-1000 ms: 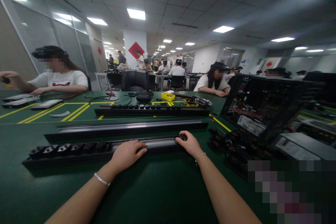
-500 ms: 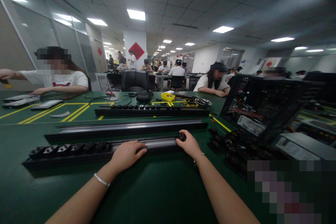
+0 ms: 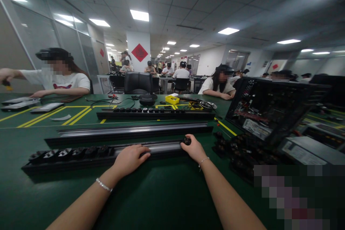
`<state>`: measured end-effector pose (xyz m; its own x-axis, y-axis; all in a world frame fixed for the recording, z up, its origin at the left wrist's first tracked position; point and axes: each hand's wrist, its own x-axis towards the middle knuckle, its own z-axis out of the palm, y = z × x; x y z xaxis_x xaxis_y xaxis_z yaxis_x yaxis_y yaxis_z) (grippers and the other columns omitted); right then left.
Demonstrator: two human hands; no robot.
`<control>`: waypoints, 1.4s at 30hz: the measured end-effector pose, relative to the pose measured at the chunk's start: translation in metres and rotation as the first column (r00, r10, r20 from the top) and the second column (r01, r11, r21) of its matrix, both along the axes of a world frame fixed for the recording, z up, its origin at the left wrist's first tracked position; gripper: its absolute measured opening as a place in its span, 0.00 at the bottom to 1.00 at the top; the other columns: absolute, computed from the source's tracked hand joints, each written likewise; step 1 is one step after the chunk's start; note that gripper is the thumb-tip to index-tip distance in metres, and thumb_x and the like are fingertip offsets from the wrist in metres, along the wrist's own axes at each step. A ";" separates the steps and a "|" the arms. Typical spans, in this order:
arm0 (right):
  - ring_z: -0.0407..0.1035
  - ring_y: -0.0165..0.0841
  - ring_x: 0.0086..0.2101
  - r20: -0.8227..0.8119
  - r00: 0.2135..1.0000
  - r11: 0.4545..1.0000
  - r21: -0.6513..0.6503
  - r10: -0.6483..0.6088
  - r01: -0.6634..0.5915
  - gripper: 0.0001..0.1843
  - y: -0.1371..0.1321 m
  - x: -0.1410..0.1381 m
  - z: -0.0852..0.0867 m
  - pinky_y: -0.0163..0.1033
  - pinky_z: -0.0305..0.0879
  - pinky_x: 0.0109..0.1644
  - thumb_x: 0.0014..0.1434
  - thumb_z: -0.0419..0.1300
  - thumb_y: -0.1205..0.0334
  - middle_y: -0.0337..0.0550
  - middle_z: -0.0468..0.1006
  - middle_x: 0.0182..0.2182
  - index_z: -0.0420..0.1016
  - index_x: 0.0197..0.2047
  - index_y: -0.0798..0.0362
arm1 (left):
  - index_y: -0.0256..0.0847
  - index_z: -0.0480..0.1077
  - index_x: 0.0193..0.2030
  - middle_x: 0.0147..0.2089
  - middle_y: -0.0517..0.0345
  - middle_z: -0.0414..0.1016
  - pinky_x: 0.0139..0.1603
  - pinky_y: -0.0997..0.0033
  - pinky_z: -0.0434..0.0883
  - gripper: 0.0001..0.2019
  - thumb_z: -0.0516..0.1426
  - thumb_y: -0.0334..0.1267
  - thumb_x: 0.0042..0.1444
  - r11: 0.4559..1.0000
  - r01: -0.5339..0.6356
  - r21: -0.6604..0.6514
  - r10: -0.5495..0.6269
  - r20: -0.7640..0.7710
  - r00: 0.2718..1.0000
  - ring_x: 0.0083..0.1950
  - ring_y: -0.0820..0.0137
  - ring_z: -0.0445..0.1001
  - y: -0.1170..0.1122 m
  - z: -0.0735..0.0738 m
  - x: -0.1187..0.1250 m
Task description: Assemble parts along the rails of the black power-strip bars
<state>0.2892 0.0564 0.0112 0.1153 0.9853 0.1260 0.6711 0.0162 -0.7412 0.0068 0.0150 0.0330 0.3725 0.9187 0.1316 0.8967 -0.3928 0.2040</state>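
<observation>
My left hand (image 3: 132, 159) lies over the nearest long black channel (image 3: 161, 147), its fingers across the top and thumb along the near side, gripping it. Several dark socket-like modules (image 3: 78, 152) sit in a row in the channel's left part, left of that hand. Toward the channel's right end, my right hand (image 3: 193, 147) pinches a small round black module (image 3: 186, 140) between thumb and fingers, at the channel's opening. Between the two hands the channel's bare silvery inside shows. Fingers partly hide the pinched module, so its underside cannot be made out.
Behind lie a second channel (image 3: 129, 131) and a third (image 3: 156, 115) fitted with modules. A heap of black modules (image 3: 242, 151) lies at right, beside an open computer case (image 3: 272, 107) and a metal box (image 3: 304, 149). A yellow tray (image 3: 171, 100) stands farther back. Co-workers sit across the table.
</observation>
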 end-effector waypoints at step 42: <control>0.69 0.33 0.41 -0.102 0.994 0.996 0.083 0.024 -0.016 0.20 0.008 0.004 -0.014 0.38 0.62 0.46 0.46 0.56 0.62 0.44 0.73 0.41 0.64 0.45 0.51 | 0.52 0.69 0.47 0.46 0.59 0.73 0.45 0.66 0.65 0.23 0.40 0.55 0.57 0.999 0.001 0.035 0.000 -0.010 1.000 0.45 0.67 0.71 0.001 -0.004 -0.001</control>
